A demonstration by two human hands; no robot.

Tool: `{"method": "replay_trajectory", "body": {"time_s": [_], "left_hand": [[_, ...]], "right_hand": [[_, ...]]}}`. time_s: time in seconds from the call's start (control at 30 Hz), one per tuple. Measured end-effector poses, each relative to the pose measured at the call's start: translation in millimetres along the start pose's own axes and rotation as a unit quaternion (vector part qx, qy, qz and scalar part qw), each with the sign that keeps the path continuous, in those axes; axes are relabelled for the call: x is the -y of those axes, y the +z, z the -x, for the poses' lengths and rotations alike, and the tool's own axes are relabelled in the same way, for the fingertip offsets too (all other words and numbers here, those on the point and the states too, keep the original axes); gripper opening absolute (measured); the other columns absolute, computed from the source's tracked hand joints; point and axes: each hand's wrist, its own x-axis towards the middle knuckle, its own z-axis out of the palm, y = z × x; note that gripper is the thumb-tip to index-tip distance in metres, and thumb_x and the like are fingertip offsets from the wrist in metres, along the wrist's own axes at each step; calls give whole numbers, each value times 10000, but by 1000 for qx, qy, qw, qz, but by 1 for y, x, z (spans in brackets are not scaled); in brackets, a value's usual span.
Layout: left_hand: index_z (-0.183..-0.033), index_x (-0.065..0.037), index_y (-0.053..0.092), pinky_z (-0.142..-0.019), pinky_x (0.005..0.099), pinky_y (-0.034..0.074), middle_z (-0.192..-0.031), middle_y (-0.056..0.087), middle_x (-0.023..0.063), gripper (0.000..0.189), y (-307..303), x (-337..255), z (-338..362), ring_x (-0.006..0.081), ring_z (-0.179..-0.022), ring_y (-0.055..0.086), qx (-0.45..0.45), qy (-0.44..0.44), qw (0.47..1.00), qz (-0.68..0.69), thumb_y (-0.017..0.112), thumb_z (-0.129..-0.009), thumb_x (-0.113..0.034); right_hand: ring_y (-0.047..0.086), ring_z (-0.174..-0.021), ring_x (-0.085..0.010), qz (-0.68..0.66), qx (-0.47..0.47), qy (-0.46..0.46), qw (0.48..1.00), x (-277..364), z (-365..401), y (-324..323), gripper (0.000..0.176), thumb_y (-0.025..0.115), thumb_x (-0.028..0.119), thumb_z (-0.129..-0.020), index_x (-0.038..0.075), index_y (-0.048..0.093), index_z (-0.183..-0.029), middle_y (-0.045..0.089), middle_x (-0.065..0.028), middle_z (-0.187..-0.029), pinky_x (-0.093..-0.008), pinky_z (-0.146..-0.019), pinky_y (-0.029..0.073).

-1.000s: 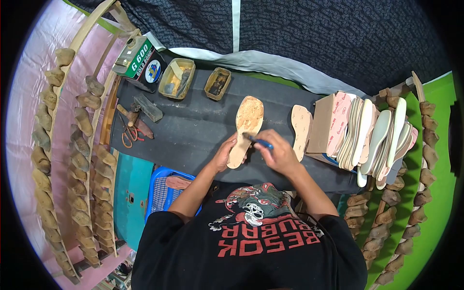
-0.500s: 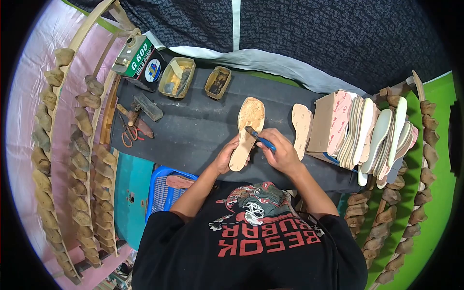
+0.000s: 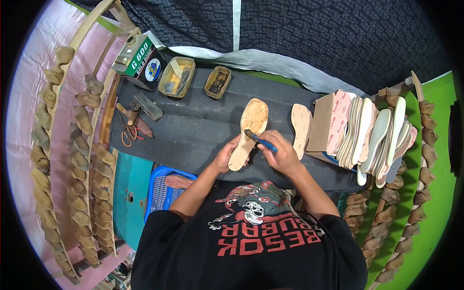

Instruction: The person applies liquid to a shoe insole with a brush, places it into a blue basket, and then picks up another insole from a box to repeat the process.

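Observation:
My left hand [image 3: 227, 155] grips a tan insole [image 3: 254, 116] near its narrow heel end, the wide toe end pointing away from me. A darker, rough-looking coating covers the toe part; the heel part is paler and smooth. In my right hand [image 3: 284, 155] is a brush with a blue handle [image 3: 267, 144], its dark bristles touching the insole around the middle. Some fingers of the left hand are hidden behind the insole. Just right of my right hand, another pinkish insole [image 3: 300, 126] lies on the dark table cover [image 3: 193, 123].
A cardboard box [image 3: 321, 123] and stacked insoles [image 3: 355, 130] stand at the right. Far left are a glue can [image 3: 140, 63], two yellowish tubs [image 3: 167, 87] [image 3: 208, 87], scissors [image 3: 126, 135] and a hammer [image 3: 128, 113]. A blue basket [image 3: 157, 191] is by my left arm. Racks of shoe lasts [image 3: 42, 166] flank the table.
The brush has shifted slightly down along the insole toward the heel. The insole has tilted a little to the right. Both hands keep their hold.

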Motion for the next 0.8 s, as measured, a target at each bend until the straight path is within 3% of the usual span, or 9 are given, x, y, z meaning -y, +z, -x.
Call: {"method": "replay_trajectory", "body": {"time_s": [0.23,0.33,0.43,0.57,0.8], "left_hand": [[-1674,-186,226,-742,388,613,-1248,645,99,658,7,0,0,225,-918,700,16,-15,999,26,384,-1059,-356],[-1663,-197,253,-759,410,616,-1243,646,92,634,9,0,0,230,-930,701,-5,-13,1000,24,382,-1064,-359],[-1672,-173,243,-725,358,626,-1187,656,89,662,13,-3,0,196,-885,701,-14,-3,1000,22,399,-1056,-359],[-1677,-172,227,-731,365,628,-1172,658,90,672,5,0,1,202,-885,704,-15,-9,1000,26,405,-1059,-368],[-1669,-181,240,-718,380,615,-1208,657,98,652,11,2,-1,223,-876,704,21,-8,999,28,396,-1055,-335]], "right_hand": [[697,-910,-374,29,-71,2,997,-10,-11,-4,255,740,9,-912,-24,610,-1129,689,-191,-1049,-419,-802,570],[703,-918,-375,19,-57,-13,998,-6,-8,4,257,742,19,-915,-29,607,-1128,694,-192,-1048,-419,-808,575],[708,-926,-373,-1,-28,-25,999,1,-2,11,261,749,22,-909,-32,607,-1121,697,-195,-1051,-415,-813,578],[711,-915,-372,-16,-18,-18,1000,3,1,15,268,754,9,-897,-33,608,-1117,696,-199,-1051,-416,-807,581],[700,-911,-376,21,-83,-12,996,-11,-13,-3,253,740,-8,-904,-40,611,-1119,689,-194,-1030,-422,-796,570]]}}
